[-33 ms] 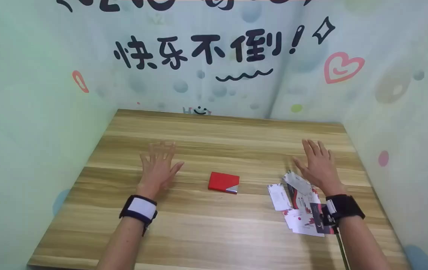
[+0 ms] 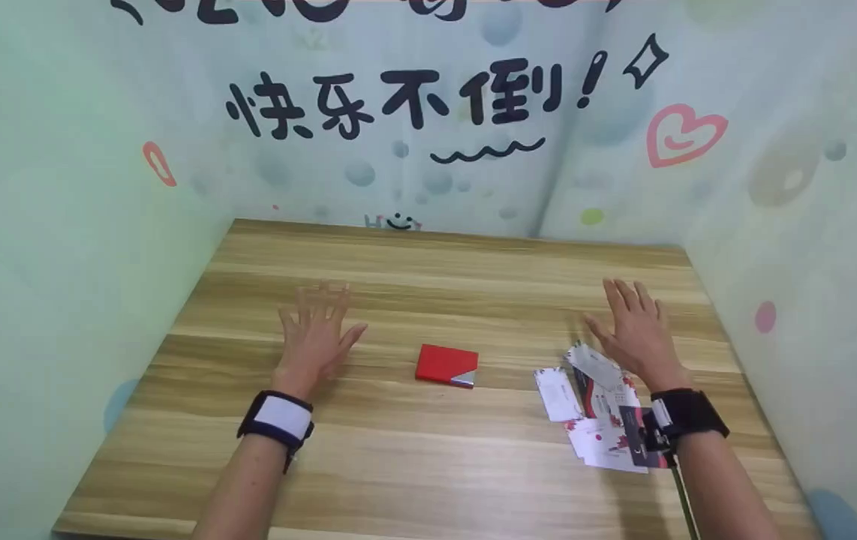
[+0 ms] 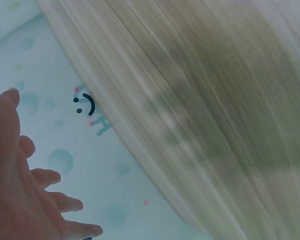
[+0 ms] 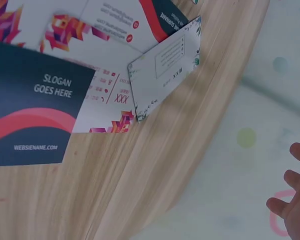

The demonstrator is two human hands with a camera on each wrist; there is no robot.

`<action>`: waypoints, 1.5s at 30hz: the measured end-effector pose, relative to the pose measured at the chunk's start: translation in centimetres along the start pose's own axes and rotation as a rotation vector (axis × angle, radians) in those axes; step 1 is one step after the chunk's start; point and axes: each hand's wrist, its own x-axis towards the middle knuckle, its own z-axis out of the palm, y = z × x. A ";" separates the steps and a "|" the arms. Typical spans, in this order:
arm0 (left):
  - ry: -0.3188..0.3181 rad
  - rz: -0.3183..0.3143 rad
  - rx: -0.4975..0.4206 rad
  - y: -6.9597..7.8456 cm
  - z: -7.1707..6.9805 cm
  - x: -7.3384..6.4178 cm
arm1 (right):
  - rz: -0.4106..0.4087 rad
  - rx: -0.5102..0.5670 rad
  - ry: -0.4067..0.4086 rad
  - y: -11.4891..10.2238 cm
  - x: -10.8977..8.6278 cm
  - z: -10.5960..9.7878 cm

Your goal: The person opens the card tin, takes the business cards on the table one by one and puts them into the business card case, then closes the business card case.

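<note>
A small red card case [image 2: 446, 365] with a silver corner lies on the table between the two hands. To its left, my left hand [image 2: 316, 341] is held over the tabletop, fingers spread and holding nothing. On the right my right hand [image 2: 640, 337] hovers with extended fingers, just beyond a loose spread of business cards [image 2: 605, 450]. In the right wrist view a dark card [image 4: 35, 110] reading "SLOGAN GOES HERE" overlaps white cards with red and purple patterns. A white card with leafy corners [image 4: 165, 67] lies at the edge of the spread. My right wrist hides part of the cards.
The wood-grain table [image 2: 398, 480] is enclosed by printed curtains [image 2: 428, 172] at the back and both sides. Both wrists wear black straps [image 2: 276, 420]. A thin cable [image 2: 684, 499] runs down beside the right forearm.
</note>
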 end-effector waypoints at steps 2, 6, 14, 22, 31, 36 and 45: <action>0.010 0.005 -0.001 0.2 0.0 0.0 | 0.001 0.001 0.004 0.0 -0.1 -0.2; 0.021 0.006 -0.009 0.3 -0.1 -0.2 | -0.007 0.004 0.024 -0.2 -0.2 -0.5; 0.007 0.009 -0.019 0.2 -0.2 -0.3 | -0.008 -0.005 0.051 -0.8 -0.4 -0.5; 0.000 0.011 -0.027 0.5 -0.2 -0.6 | -0.025 -0.010 0.046 -1.9 -0.5 0.2; 0.017 0.048 -0.037 1.9 0.1 -0.6 | -0.069 -0.012 0.107 -3.5 -0.7 0.8; 0.025 0.068 -0.070 2.5 0.4 -1.0 | -0.090 -0.009 0.133 -4.3 -1.1 1.6; 0.011 0.103 -0.087 3.6 1.8 -2.0 | -0.137 0.002 0.157 -6.1 -1.7 2.7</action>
